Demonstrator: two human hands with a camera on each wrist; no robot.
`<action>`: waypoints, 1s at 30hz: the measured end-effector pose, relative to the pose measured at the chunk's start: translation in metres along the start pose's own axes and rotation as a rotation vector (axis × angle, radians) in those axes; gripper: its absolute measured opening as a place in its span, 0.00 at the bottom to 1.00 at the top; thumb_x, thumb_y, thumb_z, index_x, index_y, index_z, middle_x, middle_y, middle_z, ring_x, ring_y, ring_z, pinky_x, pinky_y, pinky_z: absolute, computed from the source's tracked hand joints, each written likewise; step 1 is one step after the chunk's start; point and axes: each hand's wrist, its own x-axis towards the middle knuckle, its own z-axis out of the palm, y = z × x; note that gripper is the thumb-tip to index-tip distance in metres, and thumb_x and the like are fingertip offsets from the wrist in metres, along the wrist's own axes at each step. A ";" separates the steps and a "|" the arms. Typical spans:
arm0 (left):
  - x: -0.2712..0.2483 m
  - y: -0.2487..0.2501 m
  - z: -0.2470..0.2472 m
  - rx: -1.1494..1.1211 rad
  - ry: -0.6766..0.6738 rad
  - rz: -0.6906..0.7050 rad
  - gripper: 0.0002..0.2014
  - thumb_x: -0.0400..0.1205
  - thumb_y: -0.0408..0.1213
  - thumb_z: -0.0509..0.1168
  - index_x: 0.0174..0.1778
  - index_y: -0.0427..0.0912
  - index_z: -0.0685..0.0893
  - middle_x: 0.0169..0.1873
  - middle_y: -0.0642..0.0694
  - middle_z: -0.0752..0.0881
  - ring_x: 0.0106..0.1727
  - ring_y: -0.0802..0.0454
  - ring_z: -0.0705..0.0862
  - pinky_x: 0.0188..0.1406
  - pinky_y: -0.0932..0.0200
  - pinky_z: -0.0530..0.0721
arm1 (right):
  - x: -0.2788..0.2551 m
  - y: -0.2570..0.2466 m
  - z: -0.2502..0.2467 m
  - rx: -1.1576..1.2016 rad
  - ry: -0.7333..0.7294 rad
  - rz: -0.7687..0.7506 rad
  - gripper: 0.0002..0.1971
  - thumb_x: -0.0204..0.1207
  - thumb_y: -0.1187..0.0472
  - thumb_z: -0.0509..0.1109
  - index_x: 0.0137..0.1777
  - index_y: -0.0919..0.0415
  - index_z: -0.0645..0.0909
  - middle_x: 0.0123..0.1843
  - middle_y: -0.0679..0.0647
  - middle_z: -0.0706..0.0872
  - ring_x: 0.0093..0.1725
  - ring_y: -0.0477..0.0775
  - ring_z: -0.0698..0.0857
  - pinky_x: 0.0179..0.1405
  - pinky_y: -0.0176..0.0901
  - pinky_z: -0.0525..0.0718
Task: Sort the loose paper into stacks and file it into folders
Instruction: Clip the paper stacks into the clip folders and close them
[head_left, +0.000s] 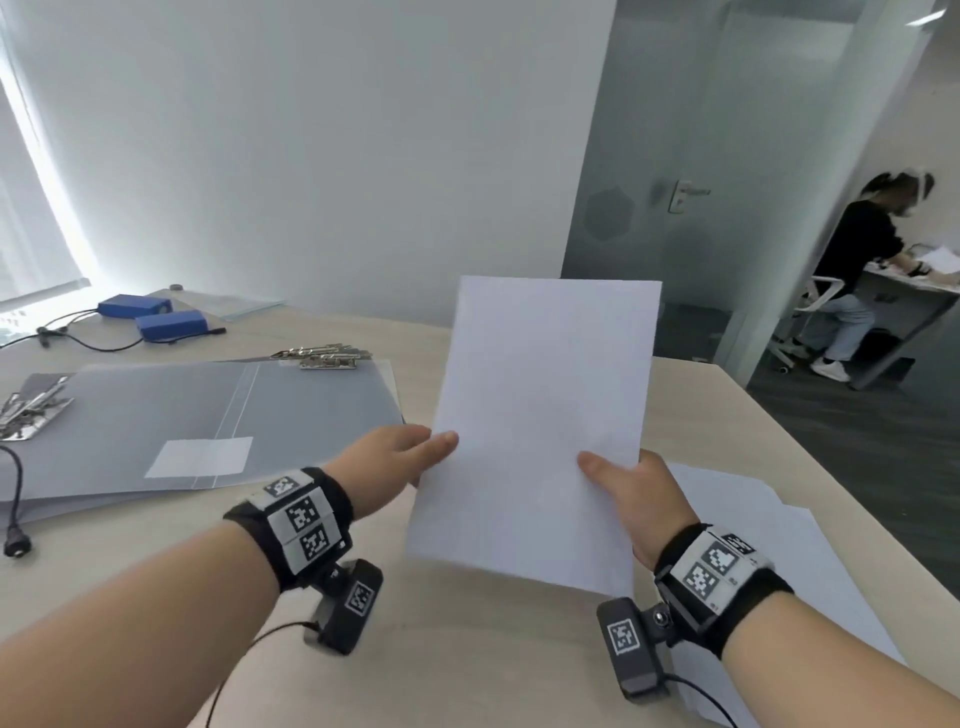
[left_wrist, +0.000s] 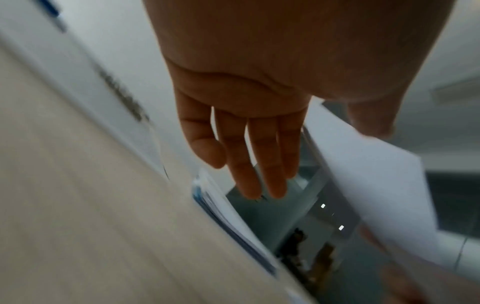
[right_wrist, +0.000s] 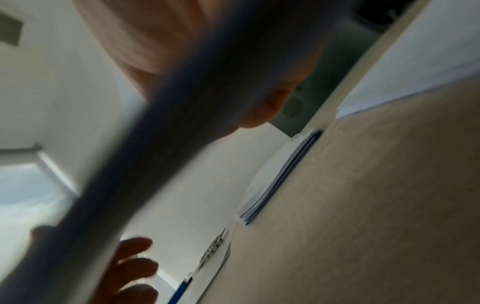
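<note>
A white sheaf of paper (head_left: 540, 431) stands raised over the table (head_left: 467, 649), upright and facing me. My right hand (head_left: 636, 493) grips its lower right edge, thumb on the front and fingers hidden behind. My left hand (head_left: 395, 457) is at the lower left edge, its thumb lying on the front. In the left wrist view its fingers (left_wrist: 254, 156) are straight and stand apart from the paper (left_wrist: 376, 185). Grey folders (head_left: 182, 415) with metal clips (head_left: 327, 356) lie flat at the left. More loose paper (head_left: 753, 525) lies on the table at the right.
Two blue boxes (head_left: 156, 317) with cables sit at the far left, and a black cable (head_left: 15, 499) crosses the left edge. The table's right edge (head_left: 831, 467) drops to dark floor. Beyond a glass door (head_left: 675, 197), a person (head_left: 857, 270) sits at another desk.
</note>
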 end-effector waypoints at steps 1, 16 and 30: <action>0.006 -0.006 -0.009 0.145 -0.006 -0.024 0.33 0.75 0.78 0.56 0.47 0.51 0.88 0.44 0.55 0.91 0.46 0.55 0.89 0.54 0.52 0.85 | 0.004 0.002 0.000 0.037 0.038 0.012 0.05 0.81 0.63 0.73 0.52 0.62 0.90 0.50 0.57 0.95 0.51 0.62 0.93 0.61 0.65 0.87; 0.067 -0.073 -0.054 1.039 -0.176 -0.366 0.46 0.77 0.74 0.62 0.84 0.48 0.63 0.77 0.45 0.78 0.75 0.42 0.78 0.68 0.49 0.78 | 0.025 0.015 0.007 0.176 0.140 0.105 0.04 0.81 0.66 0.73 0.51 0.66 0.89 0.48 0.59 0.95 0.45 0.61 0.93 0.47 0.52 0.89; 0.020 -0.029 -0.061 0.865 0.300 0.036 0.13 0.89 0.42 0.49 0.50 0.44 0.78 0.38 0.41 0.85 0.38 0.40 0.81 0.37 0.53 0.75 | 0.001 -0.008 -0.014 0.294 0.153 0.046 0.08 0.81 0.65 0.73 0.57 0.66 0.88 0.53 0.59 0.94 0.51 0.63 0.93 0.51 0.55 0.88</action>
